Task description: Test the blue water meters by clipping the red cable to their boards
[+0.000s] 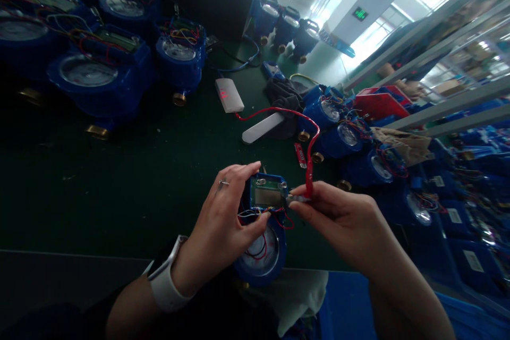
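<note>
A blue water meter lies at the table's front edge, its round dial toward me and its top housing holding a circuit board with a small display. Thumb and fingers of my left hand grip this housing from the left side. Thin coloured wires loop out over the dial. My right hand pinches a small connector against the right side of the board. From that connector a red cable runs up and left to a white box with lit red digits.
Several blue meters with wires stand at the left; more line the right. A flat metallic bar, a dark cloth and a small red item lie mid-table. A red bin and metal rails are at right.
</note>
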The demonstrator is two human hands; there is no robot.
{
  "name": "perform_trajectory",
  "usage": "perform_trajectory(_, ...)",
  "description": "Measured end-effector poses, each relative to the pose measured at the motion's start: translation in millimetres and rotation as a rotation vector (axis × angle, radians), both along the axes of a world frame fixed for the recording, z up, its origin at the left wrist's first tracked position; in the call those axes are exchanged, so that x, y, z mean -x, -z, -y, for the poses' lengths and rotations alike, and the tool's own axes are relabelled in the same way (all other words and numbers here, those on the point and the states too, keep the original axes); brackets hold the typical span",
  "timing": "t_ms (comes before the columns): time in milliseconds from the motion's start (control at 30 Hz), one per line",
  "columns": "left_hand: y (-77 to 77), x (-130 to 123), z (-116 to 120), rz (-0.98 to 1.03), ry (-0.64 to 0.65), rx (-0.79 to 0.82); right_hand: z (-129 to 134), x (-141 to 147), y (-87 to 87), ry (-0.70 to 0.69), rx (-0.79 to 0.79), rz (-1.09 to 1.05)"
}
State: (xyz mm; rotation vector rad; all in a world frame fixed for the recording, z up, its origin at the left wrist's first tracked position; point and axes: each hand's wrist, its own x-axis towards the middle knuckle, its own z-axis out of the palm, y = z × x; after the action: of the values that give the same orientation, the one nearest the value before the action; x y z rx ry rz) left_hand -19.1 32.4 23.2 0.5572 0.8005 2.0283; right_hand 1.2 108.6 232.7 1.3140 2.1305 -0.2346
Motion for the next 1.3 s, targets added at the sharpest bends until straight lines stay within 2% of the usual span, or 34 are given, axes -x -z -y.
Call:
perform_trajectory(467, 0.3, 0, 1, 0.002, 0.008, -0.002, 1, 1, 1.2, 0.046, -0.005, -0.002)
perform_trajectory(833, -1.1, 1, 0, -0.005, 0.012, 0.016, -1, -1, 1.5, 0.024, -0.019, 0.005)
perform_trajectory(1033, -0.7, 1, 1, -0.010, 0.012, 0.021, 2, -7, -2.0, 0.104, 0.018, -0.075)
perform_trajectory(1200, -1.0, 1, 3, -0.015, 0.008, 0.033, 2, -13, -2.4, 0.092, 0.056, -0.178)
perform_trajectory(1300, -1.4, 1, 3, -0.022, 0.013, 0.042, 0, -14, -3.0, 0.130, 0.072, -0.269)
